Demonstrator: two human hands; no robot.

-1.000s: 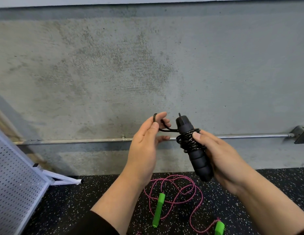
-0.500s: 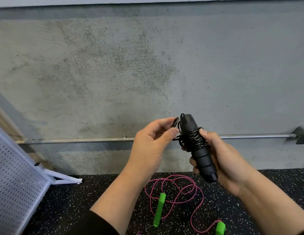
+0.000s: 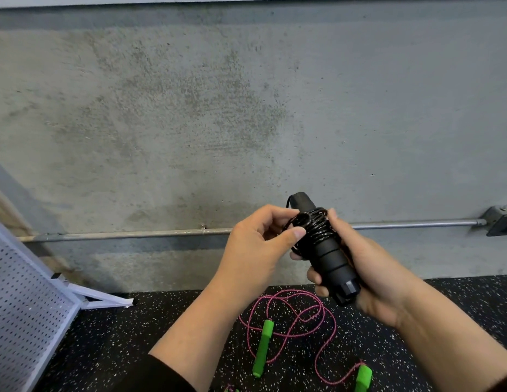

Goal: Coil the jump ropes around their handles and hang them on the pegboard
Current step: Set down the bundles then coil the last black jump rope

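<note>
The black handles (image 3: 328, 256) look like matt foam with ribbed grooves, and the black cord (image 3: 317, 226) wound round them is glossy, like plastic. The pink rope (image 3: 289, 315) looks woven and dull, its green handles (image 3: 263, 348) soft matt foam. The floor (image 3: 133, 335) is speckled black rubber, the wall (image 3: 190, 108) rough blotchy concrete, the pipe (image 3: 133, 234) dull metal, the pegboard (image 3: 23, 306) white perforated metal.

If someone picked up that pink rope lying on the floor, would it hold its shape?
Probably not: the pink rope lies in loose, overlapping loops, so it looks floppy and would likely sag and tangle. Its green handles look stiff and light.
</note>
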